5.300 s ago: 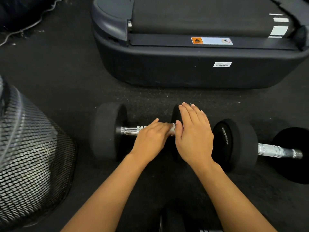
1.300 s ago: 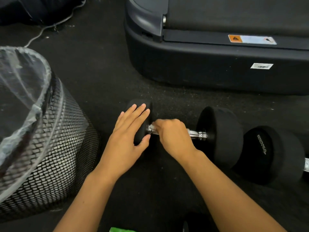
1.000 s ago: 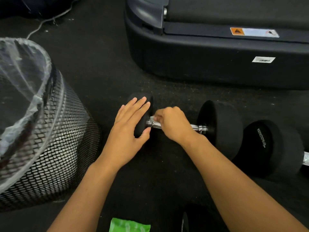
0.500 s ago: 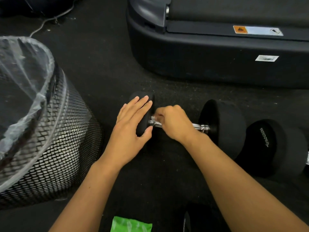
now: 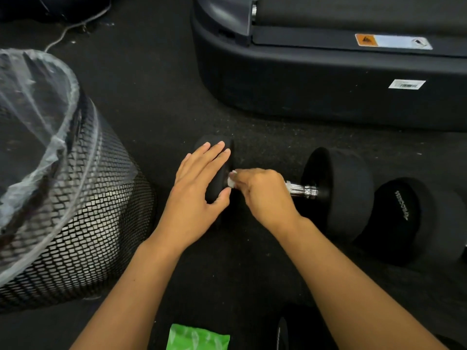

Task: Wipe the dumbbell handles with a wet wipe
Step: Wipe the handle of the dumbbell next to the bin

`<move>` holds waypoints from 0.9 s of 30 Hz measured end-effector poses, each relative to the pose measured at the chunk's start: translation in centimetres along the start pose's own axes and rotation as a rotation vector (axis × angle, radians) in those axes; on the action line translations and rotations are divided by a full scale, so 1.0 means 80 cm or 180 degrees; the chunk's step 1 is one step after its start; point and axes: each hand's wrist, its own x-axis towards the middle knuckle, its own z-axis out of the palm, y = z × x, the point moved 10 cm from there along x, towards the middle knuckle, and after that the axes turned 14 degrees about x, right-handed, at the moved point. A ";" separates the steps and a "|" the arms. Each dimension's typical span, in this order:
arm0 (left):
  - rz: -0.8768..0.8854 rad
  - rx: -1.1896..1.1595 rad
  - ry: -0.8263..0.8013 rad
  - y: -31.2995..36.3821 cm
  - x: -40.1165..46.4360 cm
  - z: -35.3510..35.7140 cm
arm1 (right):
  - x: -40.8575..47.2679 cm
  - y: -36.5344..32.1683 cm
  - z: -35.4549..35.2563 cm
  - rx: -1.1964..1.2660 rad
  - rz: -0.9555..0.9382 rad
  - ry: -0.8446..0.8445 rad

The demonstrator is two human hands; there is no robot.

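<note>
Fingers (image 5: 209, 157) of the left hand (image 5: 195, 195) lie straight and close together, flat over the left black rubber head of the black round-headed dumbbell with a knurled chrome handle (image 5: 336, 190), the thumb touching that head's inner face. The right hand (image 5: 262, 195) has its fingers curled round the chrome handle (image 5: 302, 190) near the left head, clamping a small white wet wipe (image 5: 231, 181) against the metal; only a crumpled edge of the wipe shows beside the knuckles. This dumbbell lies on its side on the dark speckled rubber floor (image 5: 156, 102), between the two forearms and the treadmill.

Just right of it sits a second black dumbbell (image 5: 414, 221), close to the first one's right head; its end face carries pale lettering too blurred to read, and its far head is cut off by the frame edge. Beyond both stands the dark grey treadmill base (image 5: 316, 82), bearing an orange-and-white warning sticker (image 5: 393, 41) and a small white barcode label (image 5: 406, 84), neither legible. At left stands a black wire-mesh waste bin lined with a clear plastic bag (image 5: 75, 210), well apart from the hands. A thin pale cable (image 5: 75, 29) runs across the floor at top left. A bright green wipes packet (image 5: 198, 337) is cropped by the lower edge, with another dark dumbbell head (image 5: 285, 332) beside it, mostly hidden under the right forearm.
</note>
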 end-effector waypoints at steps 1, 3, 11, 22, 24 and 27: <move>-0.0006 0.0012 0.0009 0.000 0.000 0.000 | -0.002 -0.005 -0.001 -0.0061 -0.0052 0.0112; -0.0008 0.0016 0.0004 0.000 0.000 -0.001 | -0.007 -0.012 -0.002 -0.0011 -0.0168 0.0082; -0.0014 -0.0014 -0.0021 -0.002 0.000 0.001 | -0.012 -0.010 -0.010 0.0297 -0.0159 0.0268; 0.0023 -0.0043 0.0024 -0.001 -0.002 0.001 | -0.018 0.003 -0.006 -0.0171 -0.0339 0.0403; 0.0002 -0.0054 0.0024 -0.001 0.000 0.001 | -0.011 -0.003 0.000 -0.0073 -0.0213 0.0509; 0.0027 -0.0069 -0.0005 -0.001 0.000 0.001 | -0.025 -0.004 0.005 -0.0128 -0.0444 0.0362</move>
